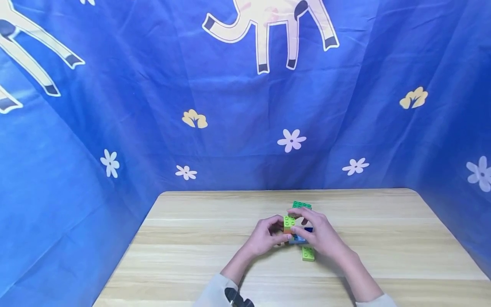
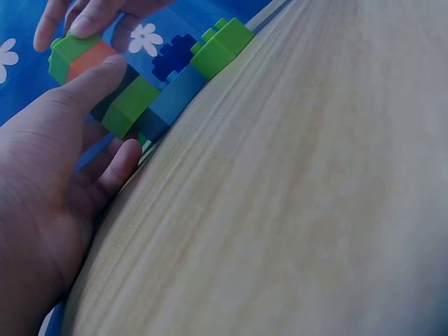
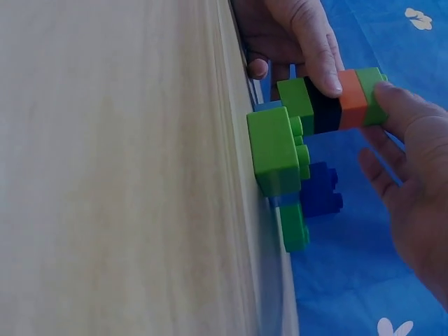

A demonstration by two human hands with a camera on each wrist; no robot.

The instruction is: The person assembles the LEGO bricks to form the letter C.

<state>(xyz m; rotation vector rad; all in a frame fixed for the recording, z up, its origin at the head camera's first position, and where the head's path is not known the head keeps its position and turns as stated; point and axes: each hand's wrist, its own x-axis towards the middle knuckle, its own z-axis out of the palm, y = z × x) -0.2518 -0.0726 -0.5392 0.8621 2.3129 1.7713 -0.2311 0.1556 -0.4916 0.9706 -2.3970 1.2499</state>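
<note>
A short tower of toy building bricks rises from a light blue brick (image 2: 175,98). From the bottom it runs green (image 3: 296,105), black (image 3: 325,115), orange (image 3: 353,98) and a lime green brick (image 1: 288,221) on top. My left hand (image 1: 264,238) grips the tower from the left, its thumb against the dark and orange bricks. At the top, my right hand (image 1: 321,233) pinches the lime green brick between thumb and fingers. Beside the tower a dark blue brick (image 3: 319,189) stands on the light blue base, close to the right hand.
Another lime green brick (image 1: 308,254) sits at the near side of the build, and a green brick (image 1: 302,204) shows behind it. The wooden table (image 1: 184,256) is backed by a blue curtain (image 1: 238,162) with printed flowers and animals.
</note>
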